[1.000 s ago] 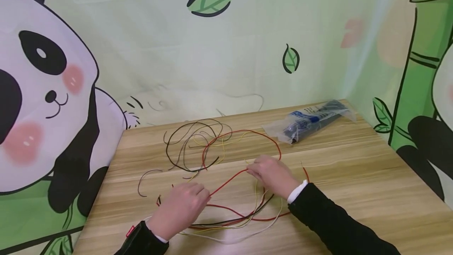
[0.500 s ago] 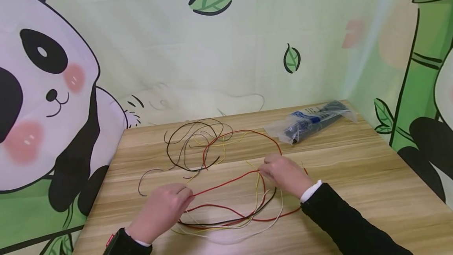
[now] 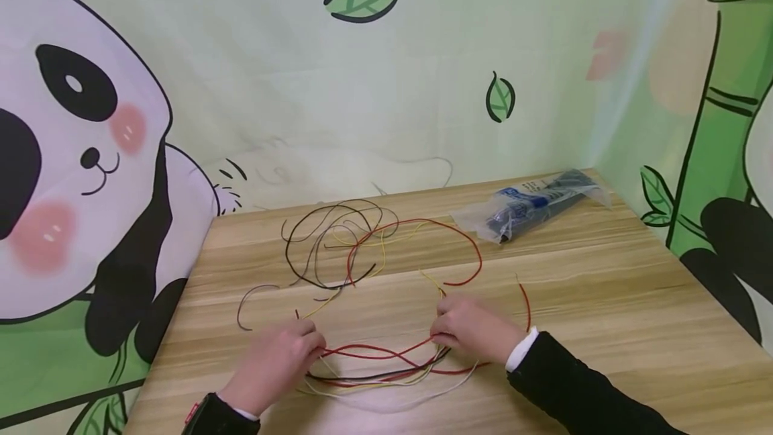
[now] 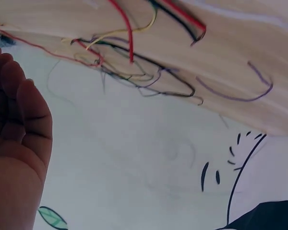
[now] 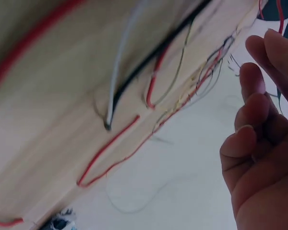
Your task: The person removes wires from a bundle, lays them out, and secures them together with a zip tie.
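In the head view, a thin red wire [image 3: 418, 345] runs between both hands, low over the table. My left hand [image 3: 274, 361] pinches it at the left, and my right hand [image 3: 477, 329] pinches it at the right. Just below lies a loose bundle of wires: a black wire [image 3: 362, 378], a white wire [image 3: 386, 411], plus red and yellow ones. The right wrist view shows thumb and forefinger together, the other fingers [image 5: 252, 110] loosely curled. Only part of the left fingers [image 4: 33, 103] appears in the left wrist view.
Behind the hands lie tangled loops, with a black wire loop [image 3: 287, 254] and a red wire loop [image 3: 465, 237]. A purple wire [image 3: 239, 311] curves at the left. A clear plastic bag [image 3: 537, 205] with dark blue contents lies at the back right of the wooden table [image 3: 580, 267].
The hands first spread apart, drawing the red wire longer between them. Then the right hand came down and nearer, and the wire dropped towards the bundle.
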`<move>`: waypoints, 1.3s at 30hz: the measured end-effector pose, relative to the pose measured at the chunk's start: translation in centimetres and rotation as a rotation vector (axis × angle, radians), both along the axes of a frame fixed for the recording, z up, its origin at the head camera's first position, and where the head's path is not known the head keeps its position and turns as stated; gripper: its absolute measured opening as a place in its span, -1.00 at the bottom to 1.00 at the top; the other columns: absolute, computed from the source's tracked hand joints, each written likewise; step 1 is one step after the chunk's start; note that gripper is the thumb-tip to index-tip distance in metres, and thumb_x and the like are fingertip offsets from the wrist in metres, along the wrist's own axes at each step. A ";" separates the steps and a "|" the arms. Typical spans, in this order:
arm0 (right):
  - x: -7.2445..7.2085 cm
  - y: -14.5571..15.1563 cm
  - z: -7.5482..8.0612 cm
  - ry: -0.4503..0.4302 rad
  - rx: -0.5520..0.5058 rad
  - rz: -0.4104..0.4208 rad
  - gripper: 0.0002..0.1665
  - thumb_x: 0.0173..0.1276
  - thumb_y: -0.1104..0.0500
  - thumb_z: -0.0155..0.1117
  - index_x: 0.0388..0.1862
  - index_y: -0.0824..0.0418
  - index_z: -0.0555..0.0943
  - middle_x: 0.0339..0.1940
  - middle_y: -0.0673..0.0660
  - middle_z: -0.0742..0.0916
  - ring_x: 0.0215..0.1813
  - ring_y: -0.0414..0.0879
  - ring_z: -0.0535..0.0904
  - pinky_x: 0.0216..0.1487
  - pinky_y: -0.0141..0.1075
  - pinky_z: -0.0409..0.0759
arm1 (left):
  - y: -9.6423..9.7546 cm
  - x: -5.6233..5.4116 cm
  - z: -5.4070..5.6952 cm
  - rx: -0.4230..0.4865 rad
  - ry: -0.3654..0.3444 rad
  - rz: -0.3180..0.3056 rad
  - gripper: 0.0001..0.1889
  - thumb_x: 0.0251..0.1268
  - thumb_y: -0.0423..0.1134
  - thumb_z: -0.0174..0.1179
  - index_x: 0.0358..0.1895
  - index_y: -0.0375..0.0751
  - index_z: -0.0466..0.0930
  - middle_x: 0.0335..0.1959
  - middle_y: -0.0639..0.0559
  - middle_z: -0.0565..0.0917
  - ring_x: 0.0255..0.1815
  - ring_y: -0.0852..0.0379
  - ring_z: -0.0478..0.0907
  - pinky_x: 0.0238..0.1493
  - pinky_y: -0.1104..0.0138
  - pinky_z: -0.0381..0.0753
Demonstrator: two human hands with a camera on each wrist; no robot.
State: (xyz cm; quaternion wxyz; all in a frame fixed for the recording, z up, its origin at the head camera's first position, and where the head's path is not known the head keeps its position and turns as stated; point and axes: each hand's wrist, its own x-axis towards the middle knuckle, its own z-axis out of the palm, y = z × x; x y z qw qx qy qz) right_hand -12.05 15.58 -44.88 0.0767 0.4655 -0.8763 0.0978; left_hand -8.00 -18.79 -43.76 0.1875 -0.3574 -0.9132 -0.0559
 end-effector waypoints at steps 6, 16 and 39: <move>0.5 -0.7 -1.3 -0.016 0.016 0.009 -0.91 0.19 0.06 0.41 -0.49 -0.03 0.71 -0.57 -0.16 0.41 -0.45 -0.27 0.35 -0.42 -0.41 0.35 | -0.4 -0.2 -1.6 0.006 -0.117 0.019 -0.87 -0.05 -0.29 0.47 -0.46 -0.01 0.68 -0.47 0.22 0.48 -0.44 0.28 0.46 -0.42 0.38 0.51; 0.9 -1.7 -2.0 -0.044 0.085 -0.027 -0.94 0.20 0.03 0.39 -0.45 -0.07 0.72 -0.57 -0.16 0.41 -0.45 -0.26 0.37 -0.43 -0.37 0.35 | -0.4 -0.6 -3.0 -0.031 -0.214 0.034 -0.92 0.01 -0.22 0.43 -0.46 0.03 0.69 -0.48 0.24 0.42 -0.46 0.30 0.39 -0.45 0.39 0.45; 0.9 -2.4 -1.2 0.006 -0.045 -0.028 -0.93 0.27 0.11 0.31 -0.42 0.00 0.67 -0.52 -0.15 0.49 -0.40 -0.26 0.44 -0.36 -0.36 0.47 | 2.7 -5.8 1.6 0.094 -0.136 0.222 -0.80 0.19 -0.27 0.26 -0.60 -0.05 0.58 -0.69 0.20 0.45 -0.70 0.30 0.29 -0.67 0.40 0.28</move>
